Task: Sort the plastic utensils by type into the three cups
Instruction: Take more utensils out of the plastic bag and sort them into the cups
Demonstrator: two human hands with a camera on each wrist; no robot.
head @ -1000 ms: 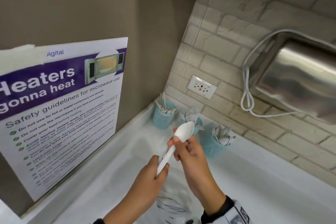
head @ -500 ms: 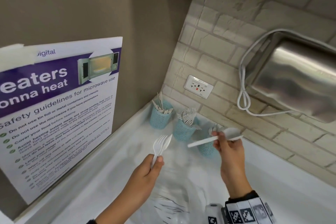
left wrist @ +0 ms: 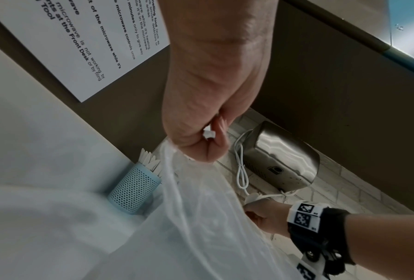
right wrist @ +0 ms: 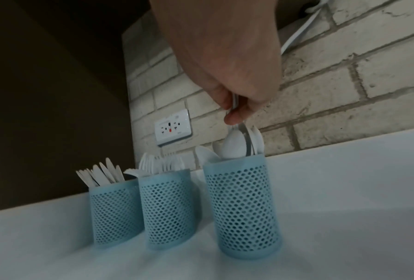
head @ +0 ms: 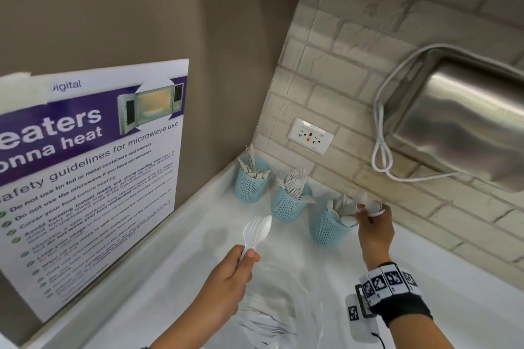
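Spoon (right wrist: 234, 144) — right hand (head: 374, 229) pinches its bowl end over the right-hand cup (head: 329, 228), handle in | left hand (head: 226, 283) grips fork and spoon (head: 256, 231) by the handles | feel: likely featherlight, stiff, slick, a bit brittle; hold mid-handle.

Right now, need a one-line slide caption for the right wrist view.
Right hand lowers a white spoon into the rightmost of three blue mesh cups.
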